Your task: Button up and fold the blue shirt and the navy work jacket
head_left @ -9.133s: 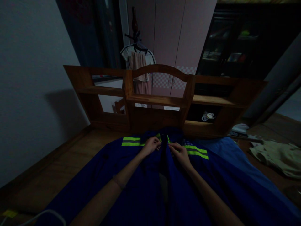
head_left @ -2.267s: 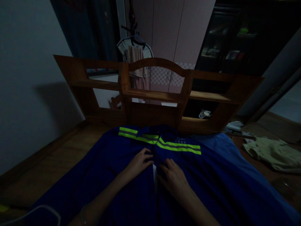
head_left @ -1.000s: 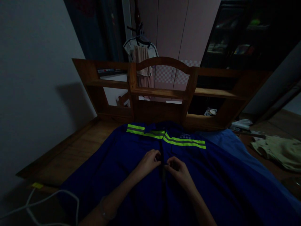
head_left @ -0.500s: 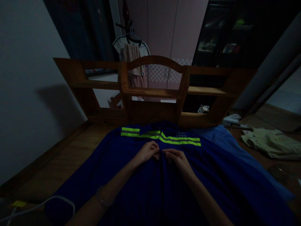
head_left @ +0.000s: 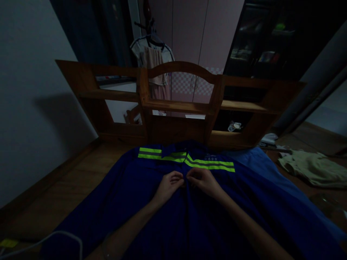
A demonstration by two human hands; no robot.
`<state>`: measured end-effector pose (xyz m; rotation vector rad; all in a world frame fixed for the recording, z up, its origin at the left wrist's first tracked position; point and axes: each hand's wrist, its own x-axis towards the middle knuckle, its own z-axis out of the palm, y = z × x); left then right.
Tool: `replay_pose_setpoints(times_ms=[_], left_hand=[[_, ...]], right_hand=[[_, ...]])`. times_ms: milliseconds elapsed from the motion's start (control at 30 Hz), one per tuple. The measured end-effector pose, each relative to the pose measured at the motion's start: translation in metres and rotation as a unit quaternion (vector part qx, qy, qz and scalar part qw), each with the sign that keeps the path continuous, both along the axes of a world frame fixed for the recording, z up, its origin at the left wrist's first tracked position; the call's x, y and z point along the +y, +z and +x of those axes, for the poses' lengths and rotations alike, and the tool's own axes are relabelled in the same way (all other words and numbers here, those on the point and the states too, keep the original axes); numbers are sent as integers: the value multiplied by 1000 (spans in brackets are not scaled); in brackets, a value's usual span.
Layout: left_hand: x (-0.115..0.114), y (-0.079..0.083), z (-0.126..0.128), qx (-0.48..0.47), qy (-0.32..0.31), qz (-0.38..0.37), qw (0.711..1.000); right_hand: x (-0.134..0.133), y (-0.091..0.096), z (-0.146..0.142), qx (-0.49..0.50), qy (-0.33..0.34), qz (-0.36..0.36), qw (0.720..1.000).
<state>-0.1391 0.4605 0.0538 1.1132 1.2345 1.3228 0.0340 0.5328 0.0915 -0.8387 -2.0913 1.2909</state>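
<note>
A dark blue work jacket (head_left: 135,195) with yellow-green reflective stripes (head_left: 208,164) lies spread flat on a wooden surface in dim light. My left hand (head_left: 168,185) and my right hand (head_left: 202,180) meet at the jacket's front opening, just below the stripes. The fingers of both hands are curled and pinched on the two front edges of the fabric. Whatever small fastener lies between the fingertips is hidden.
A wooden headboard-like frame with shelves (head_left: 179,104) stands right behind the jacket. A pale green garment (head_left: 311,169) lies at the right. A white cable (head_left: 54,236) runs along the lower left. Clothes hang on a rack (head_left: 153,54) beyond the frame.
Over the last seconds my hands moved from lower on the front opening up toward the stripes, staying pinched on the two edges. The camera shifted slightly.
</note>
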Motion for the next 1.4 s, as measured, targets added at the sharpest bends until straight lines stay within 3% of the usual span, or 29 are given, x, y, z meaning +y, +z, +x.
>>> replay_pose_setpoints(times_ms=[267,500,700,967,1267,1400], left_hand=[[-2,3,-2,33,36,17,999],[-1,6,1,-150,-6,-80,985],[4,-8,0,-128,22,-84,988],[5,-7,1,-135,27,-100,985],[3,-2,-7,-213,10,-82,974],[3,-6,-11,-194,43,-91,976]], right_hand=[[2,-16,-10,-2,-21,21,1000],[-3,-20,-9,-29,-43,62,997],[-13,-14,-11,-35,-36,124,991],[-13,-18,-11,-70,-34,134,988],[-10,9,-16,-104,-8,195,975],[-5,8,-21,-76,35,173,981]])
